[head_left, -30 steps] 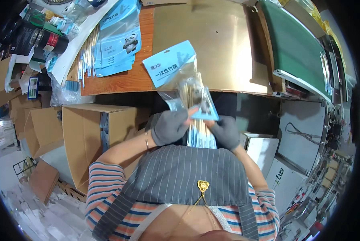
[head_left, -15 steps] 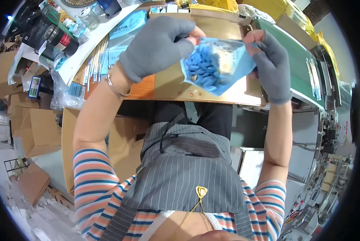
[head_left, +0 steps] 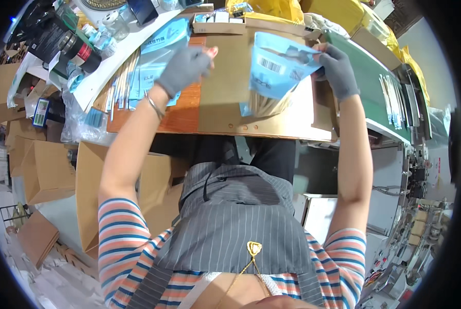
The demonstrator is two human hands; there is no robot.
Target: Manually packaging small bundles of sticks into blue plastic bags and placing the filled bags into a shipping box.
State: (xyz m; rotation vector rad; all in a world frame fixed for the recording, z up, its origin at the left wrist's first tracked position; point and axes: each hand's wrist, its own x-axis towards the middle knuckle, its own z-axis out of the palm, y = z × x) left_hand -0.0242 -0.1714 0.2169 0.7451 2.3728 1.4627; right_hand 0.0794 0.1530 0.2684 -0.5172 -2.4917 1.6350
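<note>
My right hand (head_left: 338,69), in a grey glove with bare fingertips, pinches the upper right corner of a blue plastic pouch (head_left: 276,67). The pouch hangs tilted over the brown cardboard sheet (head_left: 222,87), its printed, barcoded side showing. Thin pale sticks (head_left: 269,105) show at its lower end; I cannot tell whether it touches the cardboard. My left hand (head_left: 186,67), gloved alike, is apart from the pouch, above flat blue packages (head_left: 163,38) at the table's left. Motion smears its fingers, and whether they hold anything is unclear.
Loose thin sticks (head_left: 121,85) lie left of the packages, and more sticks (head_left: 392,100) lie on the green mat (head_left: 372,77) at right. A shallow carton (head_left: 219,26) stands at the back. A dark flask (head_left: 78,51) and jars crowd the left; an open cardboard box (head_left: 99,190) sits below.
My left hand has let go of the pouch and moved left. The pouch has turned from the side showing blue pieces to its barcoded side, still in my right hand.
</note>
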